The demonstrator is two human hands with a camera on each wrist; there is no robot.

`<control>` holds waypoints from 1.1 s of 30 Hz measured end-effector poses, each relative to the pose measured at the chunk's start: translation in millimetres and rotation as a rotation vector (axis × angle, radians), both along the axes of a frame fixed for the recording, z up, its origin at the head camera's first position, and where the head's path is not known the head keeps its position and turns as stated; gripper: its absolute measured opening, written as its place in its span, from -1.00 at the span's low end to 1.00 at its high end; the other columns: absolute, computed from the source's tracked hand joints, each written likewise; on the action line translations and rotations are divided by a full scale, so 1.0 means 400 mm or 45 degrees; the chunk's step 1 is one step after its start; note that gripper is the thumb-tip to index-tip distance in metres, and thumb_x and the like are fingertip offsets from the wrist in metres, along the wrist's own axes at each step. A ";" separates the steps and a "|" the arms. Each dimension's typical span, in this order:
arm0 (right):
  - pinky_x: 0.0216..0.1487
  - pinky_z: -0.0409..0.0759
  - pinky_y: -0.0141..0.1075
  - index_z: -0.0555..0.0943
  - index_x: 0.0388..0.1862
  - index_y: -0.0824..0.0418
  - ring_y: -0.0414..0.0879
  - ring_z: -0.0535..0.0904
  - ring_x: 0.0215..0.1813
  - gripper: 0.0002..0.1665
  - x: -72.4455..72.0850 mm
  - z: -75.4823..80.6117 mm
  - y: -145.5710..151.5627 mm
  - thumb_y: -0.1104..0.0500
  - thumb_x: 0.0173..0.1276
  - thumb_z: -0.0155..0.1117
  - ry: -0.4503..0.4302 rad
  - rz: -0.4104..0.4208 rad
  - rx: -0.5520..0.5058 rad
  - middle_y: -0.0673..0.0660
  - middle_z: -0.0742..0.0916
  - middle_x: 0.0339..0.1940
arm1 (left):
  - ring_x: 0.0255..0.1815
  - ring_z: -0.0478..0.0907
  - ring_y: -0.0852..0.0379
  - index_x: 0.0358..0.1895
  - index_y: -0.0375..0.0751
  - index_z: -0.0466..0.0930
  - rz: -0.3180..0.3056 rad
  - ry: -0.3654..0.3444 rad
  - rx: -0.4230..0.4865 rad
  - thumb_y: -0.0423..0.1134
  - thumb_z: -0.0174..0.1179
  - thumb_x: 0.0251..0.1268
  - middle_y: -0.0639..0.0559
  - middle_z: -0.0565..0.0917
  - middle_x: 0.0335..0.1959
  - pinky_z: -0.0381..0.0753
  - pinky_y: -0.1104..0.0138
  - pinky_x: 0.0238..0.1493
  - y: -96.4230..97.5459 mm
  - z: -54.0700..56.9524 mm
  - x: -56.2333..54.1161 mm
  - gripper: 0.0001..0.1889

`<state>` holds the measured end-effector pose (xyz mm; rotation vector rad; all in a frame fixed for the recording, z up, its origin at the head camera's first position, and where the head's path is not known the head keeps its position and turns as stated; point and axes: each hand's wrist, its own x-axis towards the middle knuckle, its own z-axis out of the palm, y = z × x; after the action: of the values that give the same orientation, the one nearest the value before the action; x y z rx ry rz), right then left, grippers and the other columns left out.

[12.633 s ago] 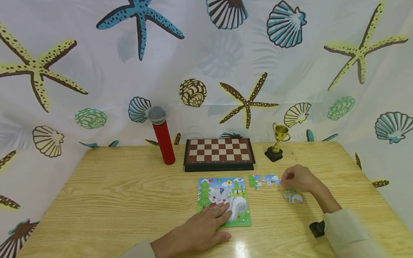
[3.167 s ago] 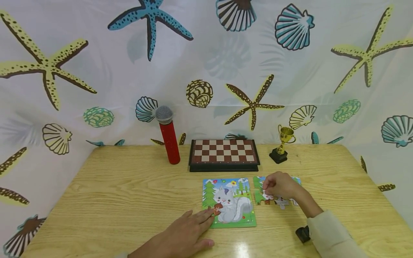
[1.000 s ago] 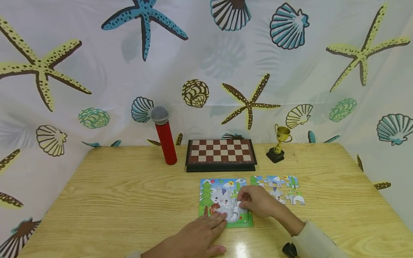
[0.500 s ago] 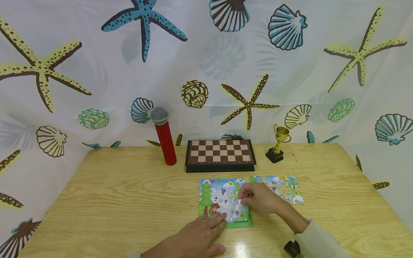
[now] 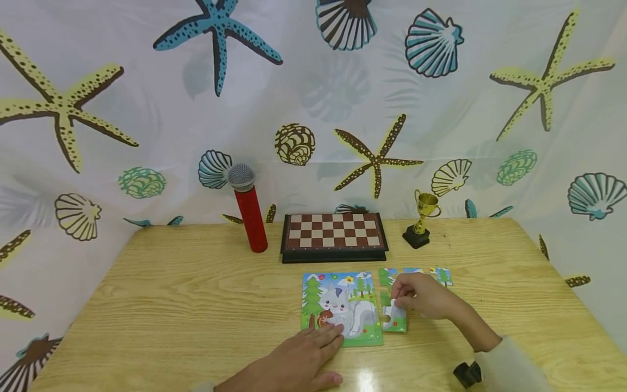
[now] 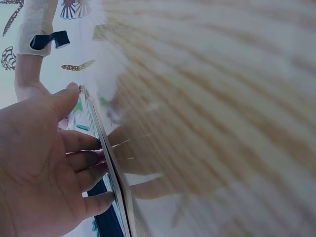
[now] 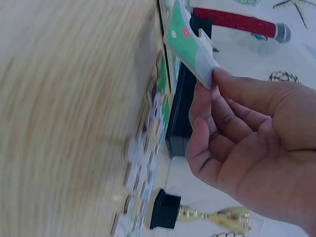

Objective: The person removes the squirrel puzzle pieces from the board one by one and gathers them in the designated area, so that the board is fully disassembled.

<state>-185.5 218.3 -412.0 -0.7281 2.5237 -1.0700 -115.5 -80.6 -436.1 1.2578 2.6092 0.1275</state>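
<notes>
In the head view my left hand (image 5: pixel 303 359) rests with extended fingers on the lower edge of a square picture puzzle (image 5: pixel 313 294) showing a grey squirrel with an acorn. The left wrist view has those fingertips (image 6: pixel 94 168) at the edge of the thin board. My right hand (image 5: pixel 426 296) pinches a puzzle piece (image 7: pixel 190 47), green and pale grey with a red flower, between thumb and fingers. It hangs tilted just right of the picture. Below and behind it lie several loose puzzle pieces (image 5: pixel 443 276), partly hidden by the right hand.
Behind the puzzle stands a folded chessboard (image 5: pixel 334 234). A red microphone (image 5: pixel 252 218) is upright at its left, and a small gold trophy (image 5: pixel 420 215) at its right. A patterned cloth (image 5: pixel 313 81) hangs behind the wooden table (image 5: pixel 186 294).
Over the earlier frames, loose pieces were set in rows right of the picture. In the last second my right hand moved from over the picture rightward with the piece. The left hand stayed put.
</notes>
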 end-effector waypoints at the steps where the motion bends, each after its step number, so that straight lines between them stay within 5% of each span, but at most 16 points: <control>1: -0.34 0.50 -0.41 0.53 -0.29 0.28 -0.27 0.53 -0.36 -0.96 0.000 0.000 0.012 0.30 0.34 0.20 -0.007 -0.001 -0.008 0.06 0.67 -0.38 | 0.49 0.18 0.03 0.40 -0.22 0.25 -0.001 -0.007 -0.004 0.25 -0.20 0.42 -0.06 0.23 0.47 0.33 0.07 0.36 0.000 0.000 0.000 -0.29; 17: -0.42 0.44 -0.41 0.53 -0.28 0.33 -0.29 0.42 -0.46 -0.92 0.022 -0.003 0.164 0.29 0.34 0.18 -0.164 -0.030 0.012 0.07 0.63 -0.44 | 0.50 0.16 0.03 0.40 -0.22 0.25 0.013 -0.061 0.015 0.24 -0.16 0.40 -0.05 0.22 0.48 0.31 0.06 0.38 0.000 -0.001 -0.004 -0.29; 33: -0.42 0.43 -0.43 0.56 -0.31 0.36 -0.27 0.42 -0.44 -0.94 0.042 -0.012 0.229 0.34 0.29 0.20 -0.217 -0.151 0.063 0.07 0.63 -0.43 | 0.50 0.16 0.02 0.40 -0.23 0.25 0.014 -0.068 0.023 0.22 -0.17 0.42 -0.07 0.22 0.48 0.30 0.05 0.38 0.003 0.002 -0.005 -0.30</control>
<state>-168.8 309.8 -416.7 -0.4584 2.4628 -1.0550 -117.7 -79.5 -435.1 1.2293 2.5752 0.1844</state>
